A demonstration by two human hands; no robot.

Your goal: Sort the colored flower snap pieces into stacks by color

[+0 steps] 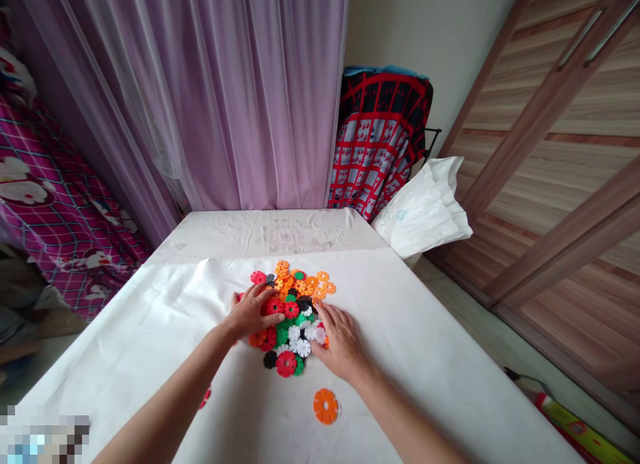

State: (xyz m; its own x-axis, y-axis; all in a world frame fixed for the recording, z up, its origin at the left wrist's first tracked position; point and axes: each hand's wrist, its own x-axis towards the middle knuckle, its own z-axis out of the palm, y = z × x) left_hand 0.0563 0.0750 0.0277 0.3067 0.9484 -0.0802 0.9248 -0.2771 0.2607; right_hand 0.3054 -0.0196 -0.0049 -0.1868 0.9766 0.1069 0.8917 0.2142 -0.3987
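A heap of notched plastic disc connectors [291,309] in red, orange, green, white and black lies on the white-covered table. My left hand [251,312] rests on the heap's left side, fingers spread over red discs. On the right side my right hand [340,336] touches the white and orange discs, its thumb apart from the fingers. Neither hand grips a disc that I can see. Nearer to me lies a larger orange disc [326,407] by itself. Part of a red disc [205,399] shows beside my left forearm.
The white cloth [180,304] is wrinkled at the left. Beyond the table's right edge stands a white sack [425,207]. Purple curtains [260,104] hang behind the far edge. A wooden wardrobe [565,157] is at the right, and a patterned pink cloth [55,184] hangs at the left.
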